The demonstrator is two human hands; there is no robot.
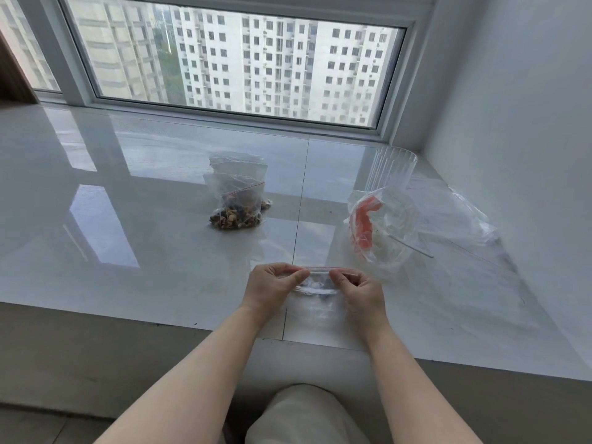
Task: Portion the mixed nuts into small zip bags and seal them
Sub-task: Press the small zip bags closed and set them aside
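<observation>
Daylight enters through the large window [230, 62] ahead; the scene is bright and evenly lit. The glossy white sill [128, 219] carries strong reflections of the window panes, with pale glare patches at left and centre. Shadows are soft and faint. Wide-angle distortion bends the window frame and walls toward the edges. Focus is acceptable throughout; clear plastic shows low contrast against the surface.

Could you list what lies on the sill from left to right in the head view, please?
Bag of mixed nuts → small zip bag held by both hands → bag of red-striped zip bags → large clear bag.
</observation>
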